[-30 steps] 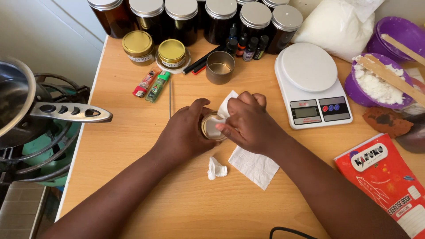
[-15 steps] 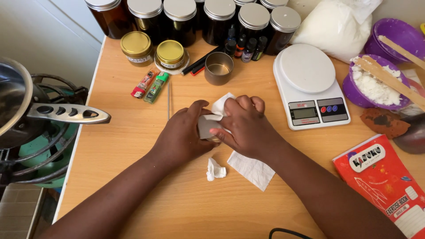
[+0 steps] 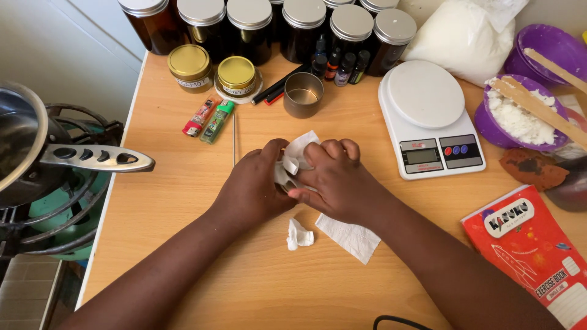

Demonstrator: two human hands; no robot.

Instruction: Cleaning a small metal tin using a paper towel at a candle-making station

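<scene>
My left hand (image 3: pixel 254 186) and my right hand (image 3: pixel 336 180) meet at the middle of the wooden table (image 3: pixel 183 244). Between them they grip a small metal tin wrapped in white tissue paper (image 3: pixel 292 160); the tin is almost wholly hidden by fingers and tissue. A flat piece of tissue (image 3: pixel 350 235) lies under my right wrist. A small crumpled tissue scrap (image 3: pixel 299 235) lies just in front of my hands.
An open empty metal tin (image 3: pixel 303 95), two gold-lidded tins (image 3: pixel 214 73), two lighters (image 3: pixel 209 117) and a thin metal rod (image 3: pixel 233 139) lie behind. Dark jars (image 3: pixel 306 24) line the back. A white kitchen scale (image 3: pixel 428 116), purple bowls of white wax (image 3: pixel 520 116), a red exercise book (image 3: pixel 538 256) stand right. A pot (image 3: pixel 24 146) sits left.
The tin's open top showed between my hands a second ago. Now tissue covers it and my right fingers have curled over it. My hands stayed in place.
</scene>
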